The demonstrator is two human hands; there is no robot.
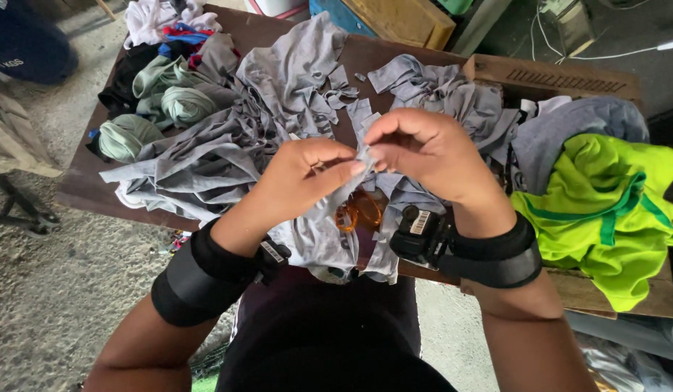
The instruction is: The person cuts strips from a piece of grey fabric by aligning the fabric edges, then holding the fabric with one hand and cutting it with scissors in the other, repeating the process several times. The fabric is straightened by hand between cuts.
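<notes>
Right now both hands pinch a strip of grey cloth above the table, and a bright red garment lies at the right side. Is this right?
Not quite. In the head view the garment at the right is bright green, not red. Both the left hand and right hand do pinch the grey cloth strip above the table.

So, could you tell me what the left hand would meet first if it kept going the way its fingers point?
Probably the right hand: the left hand points right across the grey fabric strip both pinch, fingertips nearly touching.

Grey concrete floor [67, 283], dark brown wooden table [82, 185], daylight.
</notes>
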